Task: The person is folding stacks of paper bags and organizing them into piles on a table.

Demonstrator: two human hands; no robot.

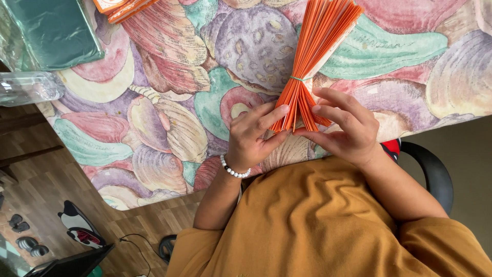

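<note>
Both hands grasp a pleated orange paper fan bundle (307, 66), tied mid-length by a thin green band (300, 78), over the shell-print desk (169, 113). Left hand (251, 138) and right hand (343, 125) pinch its lower pleats, probably spreading them.

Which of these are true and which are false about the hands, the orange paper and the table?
1. Both hands hold the orange folded paper bundle. True.
2. A red ribbon ties the bundle. False: a thin green band circles it.
3. The left hand wears a white bead bracelet. True.
4. The tablecloth is plain white. False: it has coloured shell patterns.
5. The right hand holds scissors. False: its fingers pinch the paper folds.
</note>
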